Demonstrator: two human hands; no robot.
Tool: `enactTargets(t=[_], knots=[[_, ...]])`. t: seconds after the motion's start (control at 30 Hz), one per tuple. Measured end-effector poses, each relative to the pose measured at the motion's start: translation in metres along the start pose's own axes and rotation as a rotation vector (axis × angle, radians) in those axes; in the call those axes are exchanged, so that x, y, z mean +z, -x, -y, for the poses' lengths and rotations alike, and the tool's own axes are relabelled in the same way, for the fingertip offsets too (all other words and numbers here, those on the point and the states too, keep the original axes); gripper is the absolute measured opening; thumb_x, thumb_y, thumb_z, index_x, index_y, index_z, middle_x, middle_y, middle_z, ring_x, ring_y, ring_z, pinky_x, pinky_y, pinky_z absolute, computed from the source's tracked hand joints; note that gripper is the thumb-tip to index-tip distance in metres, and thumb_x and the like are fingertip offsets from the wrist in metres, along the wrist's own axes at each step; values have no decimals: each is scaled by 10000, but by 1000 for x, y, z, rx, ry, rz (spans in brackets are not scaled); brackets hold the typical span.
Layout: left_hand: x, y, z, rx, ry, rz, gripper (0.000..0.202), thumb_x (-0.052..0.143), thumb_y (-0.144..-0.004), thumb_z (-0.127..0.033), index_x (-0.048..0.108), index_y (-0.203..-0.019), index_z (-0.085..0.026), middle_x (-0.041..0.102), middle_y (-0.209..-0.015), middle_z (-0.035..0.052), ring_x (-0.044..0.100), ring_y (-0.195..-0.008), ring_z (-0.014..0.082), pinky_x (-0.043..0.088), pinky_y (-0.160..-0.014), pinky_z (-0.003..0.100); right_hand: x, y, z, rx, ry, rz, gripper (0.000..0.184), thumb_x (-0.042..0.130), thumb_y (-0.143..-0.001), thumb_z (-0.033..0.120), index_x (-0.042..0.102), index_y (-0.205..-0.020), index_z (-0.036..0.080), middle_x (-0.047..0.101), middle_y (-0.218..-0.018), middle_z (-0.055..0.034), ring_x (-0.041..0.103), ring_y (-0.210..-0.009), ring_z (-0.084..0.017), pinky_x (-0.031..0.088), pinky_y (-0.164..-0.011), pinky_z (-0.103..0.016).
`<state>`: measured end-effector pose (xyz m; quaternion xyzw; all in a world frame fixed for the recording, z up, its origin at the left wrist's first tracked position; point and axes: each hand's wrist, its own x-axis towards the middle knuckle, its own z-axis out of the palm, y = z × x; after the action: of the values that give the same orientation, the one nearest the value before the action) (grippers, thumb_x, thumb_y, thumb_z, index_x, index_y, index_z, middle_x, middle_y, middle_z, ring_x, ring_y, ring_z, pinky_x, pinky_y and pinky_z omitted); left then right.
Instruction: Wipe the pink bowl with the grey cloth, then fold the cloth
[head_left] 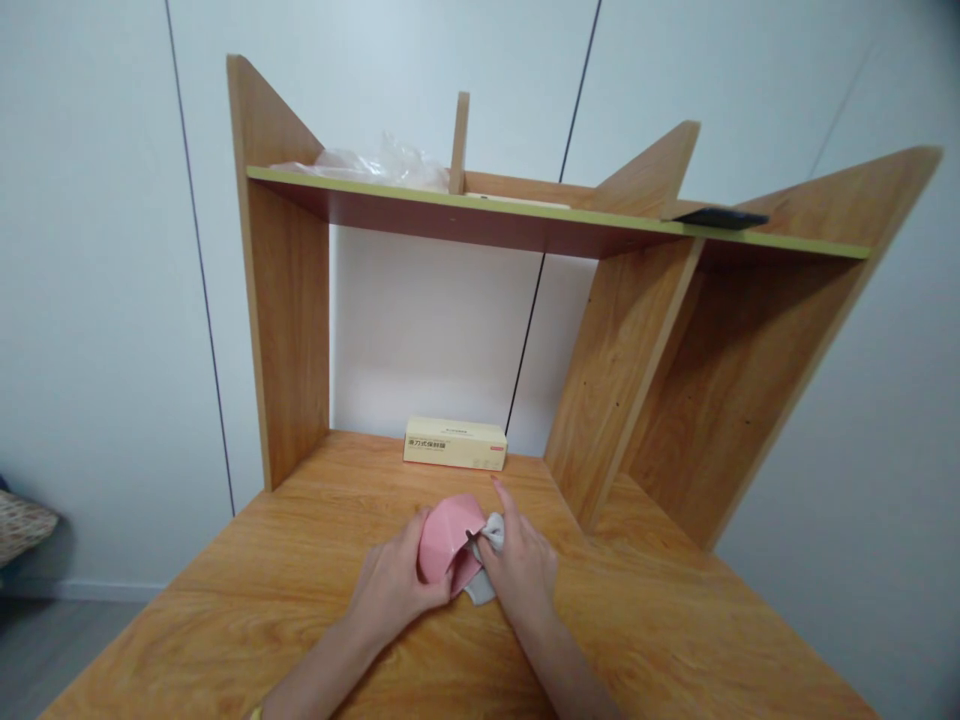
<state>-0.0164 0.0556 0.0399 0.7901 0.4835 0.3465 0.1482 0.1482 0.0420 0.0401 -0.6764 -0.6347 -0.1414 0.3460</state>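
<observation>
A pink faceted object [448, 530], with a dark notch in its edge and what looks like a hollow inside, is gripped by my left hand [396, 582] from its left side. My right hand [523, 565] pinches a light grey cloth [481, 590] against the right side of the pink object, near the notch. Its index finger points up, away from the cloth. Part of the cloth hangs below the pink object. Both hands are just above the wooden desk, and the fingers hide some of the cloth.
A cream box [455, 444] with printed lettering stands at the back of the wooden desk [300, 600]. Above it runs a shelf [525, 225] with a clear plastic bag [382, 165] and a flat black object [720, 217]. An upright wooden panel [622, 370] rises at right.
</observation>
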Motion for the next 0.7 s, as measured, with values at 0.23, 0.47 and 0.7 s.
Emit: enactTargets(t=[0.23,0.47,0.7], knots=[[-3,1,-2,31,28,-5,520,559,-687,-387,469,-1170,-216,627,-1054,77,593,-926,278,438,-776,336,15,-1,-6,118,-75,186,606,504,-753,307,307,-1318,208,670,-749,-48,630,-686,-223,387,-561,-262],[0,-2,8,-62,172,-15,763,530,-734,-457,196,-1360,-178,577,-1125,124,593,-912,285,442,-776,390,24,1,-13,196,-407,100,512,442,-753,239,397,-1261,202,660,-761,-30,615,-658,-188,431,-589,-261],[11,-5,12,28,361,-53,819,572,-729,-446,133,-1367,-179,299,-1382,139,357,-1219,275,321,-972,406,34,3,-7,257,-841,-45,399,452,-738,264,479,-1126,175,603,-1078,-82,568,-957,-187,441,-813,-304]])
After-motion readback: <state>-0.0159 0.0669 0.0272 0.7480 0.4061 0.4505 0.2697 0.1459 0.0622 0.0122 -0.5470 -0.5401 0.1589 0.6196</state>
